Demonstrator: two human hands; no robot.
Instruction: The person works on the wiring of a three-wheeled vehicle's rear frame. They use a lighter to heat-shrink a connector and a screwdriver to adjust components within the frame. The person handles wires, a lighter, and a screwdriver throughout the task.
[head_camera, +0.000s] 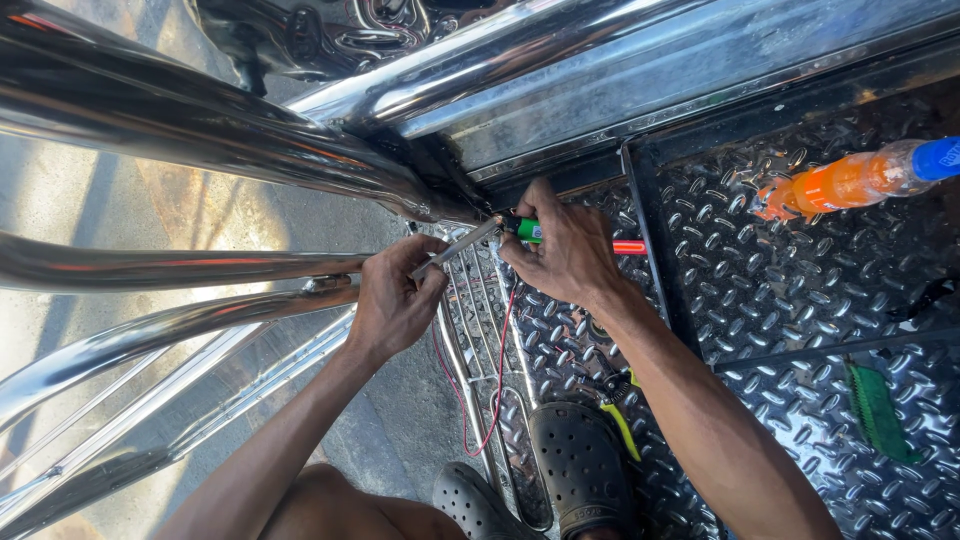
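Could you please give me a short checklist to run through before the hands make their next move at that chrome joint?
1. Left hand has a firm hold on the flat metal tool: ok.
2. Right hand holds the green-and-red lighter: ok.
3. Lighter flame on or off: cannot tell.
4. Red wire hangs clear of both hands: ok.
5. Tool tip reaches the chrome tube joint: ok.
6. Orange bottle lies away from the work spot: ok.
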